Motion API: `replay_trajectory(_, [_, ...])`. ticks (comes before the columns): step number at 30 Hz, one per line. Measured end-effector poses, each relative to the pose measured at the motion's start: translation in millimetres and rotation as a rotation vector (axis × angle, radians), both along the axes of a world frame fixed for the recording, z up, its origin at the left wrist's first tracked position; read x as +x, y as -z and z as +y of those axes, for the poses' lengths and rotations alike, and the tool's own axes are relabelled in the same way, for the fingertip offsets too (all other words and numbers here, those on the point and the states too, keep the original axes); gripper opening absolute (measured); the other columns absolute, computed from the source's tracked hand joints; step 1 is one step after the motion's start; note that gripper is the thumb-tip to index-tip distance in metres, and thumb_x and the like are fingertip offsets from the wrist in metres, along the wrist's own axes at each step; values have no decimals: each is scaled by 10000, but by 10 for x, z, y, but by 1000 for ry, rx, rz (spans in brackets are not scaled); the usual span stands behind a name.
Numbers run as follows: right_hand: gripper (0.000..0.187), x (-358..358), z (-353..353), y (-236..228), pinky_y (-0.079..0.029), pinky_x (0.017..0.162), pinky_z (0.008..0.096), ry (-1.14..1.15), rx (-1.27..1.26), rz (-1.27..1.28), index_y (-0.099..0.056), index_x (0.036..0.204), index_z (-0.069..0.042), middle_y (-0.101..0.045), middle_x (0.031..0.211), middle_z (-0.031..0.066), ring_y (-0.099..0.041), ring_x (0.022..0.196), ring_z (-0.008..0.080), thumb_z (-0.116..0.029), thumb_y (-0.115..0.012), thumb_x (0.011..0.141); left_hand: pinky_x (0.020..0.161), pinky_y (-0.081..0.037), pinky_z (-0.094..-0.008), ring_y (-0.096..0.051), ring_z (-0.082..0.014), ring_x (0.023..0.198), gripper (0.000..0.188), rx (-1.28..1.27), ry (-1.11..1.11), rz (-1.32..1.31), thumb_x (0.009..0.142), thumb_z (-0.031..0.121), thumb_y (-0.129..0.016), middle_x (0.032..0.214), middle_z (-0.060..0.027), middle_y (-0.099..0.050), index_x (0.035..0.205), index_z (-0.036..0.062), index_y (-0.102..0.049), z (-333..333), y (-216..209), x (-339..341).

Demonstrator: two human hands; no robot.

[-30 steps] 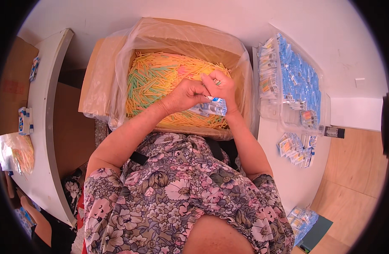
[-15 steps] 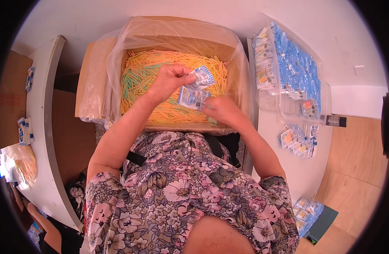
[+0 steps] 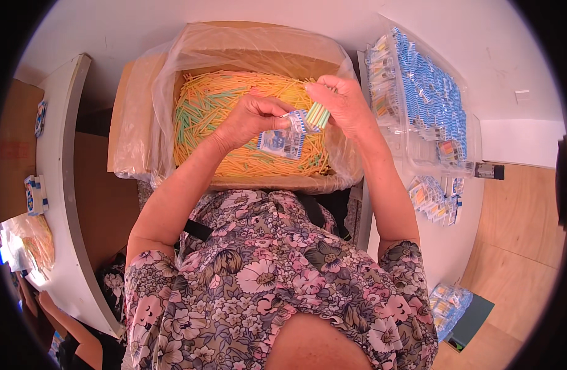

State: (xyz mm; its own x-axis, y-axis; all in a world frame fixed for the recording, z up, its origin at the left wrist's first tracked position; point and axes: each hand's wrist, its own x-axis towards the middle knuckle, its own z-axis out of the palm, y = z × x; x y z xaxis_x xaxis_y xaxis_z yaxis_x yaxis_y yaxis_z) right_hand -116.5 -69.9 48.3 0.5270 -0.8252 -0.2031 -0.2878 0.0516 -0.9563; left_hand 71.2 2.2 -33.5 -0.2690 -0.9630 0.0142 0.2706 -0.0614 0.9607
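My left hand [image 3: 251, 121] is closed on small printed blue-and-clear packets. One packet [image 3: 281, 143] hangs flat below my fingers, and the upper packet [image 3: 299, 121] is pinched by its edge. My right hand [image 3: 345, 106] grips a small bundle of thin pale-green and yellow sticks [image 3: 319, 115], tilted, its lower ends at the mouth of the upper packet. Whether the ends are inside cannot be made out. Beneath both hands lies a heap of loose yellow, orange and green sticks [image 3: 234, 132] in a cardboard box [image 3: 259, 38] lined with clear plastic.
A clear plastic bin [image 3: 413, 145] crammed with packets stands at the right, with loose packets [image 3: 436, 198] on the white table [image 3: 403, 237]. At left is a white panel edge [image 3: 80, 203] and another person's arm [image 3: 68, 324]. Bagged packets [image 3: 450, 308] lie lower right.
My right hand has risen up and right from the near side of the heap and now holds a bundle of sticks against the packet. My left hand keeps the packets.
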Motion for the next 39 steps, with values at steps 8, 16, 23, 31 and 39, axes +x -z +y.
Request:
replay_trajectory(8, [310,151,150,-132,-308,492,231,-126,-695,326,-542,743,-23,-443,623,-53,-373,568,48,-288,-628,878,709,-483,-227,-588,-63,738,94,80,-38,-37,836,93,-671,783,-9,-675,860,13,-713,25,63,9])
replay_trajectory(16, [204,-38,434,34,-386,522,260,97,-650,119,-579,906,-21,-519,674,23,-487,589,91,-164,-695,819,692,-468,-231,-559,-50,722,151,109,-21,-4,865,146,-654,757,2,-660,866,5,-709,47,63,-33])
replay_trajectory(23, [187,-839,975,11,-457,588,336,12,-774,238,-605,899,-2,-591,729,129,-599,658,268,-73,-708,761,786,-480,-276,-606,-124,822,288,35,87,-311,830,214,-643,868,-49,-677,982,-29,-677,81,40,8])
replay_trajectory(31, [249,-3105,1366,-10,-466,580,242,920,-351,271,-668,987,-11,-667,742,28,-572,624,68,-132,-700,771,644,-488,-307,-633,-226,710,168,-401,373,-732,762,89,-699,758,-134,-655,882,-25,-667,76,-453,-920])
replay_trajectory(39, [342,-3488,1149,442,-470,655,291,1083,-624,589,-606,1034,31,-617,902,95,-541,725,128,-228,-680,823,1015,-289,-466,-305,-378,1288,646,-946,354,-869,816,185,-646,1397,-216,-336,1357,10,-339,-132,-31,-3299])
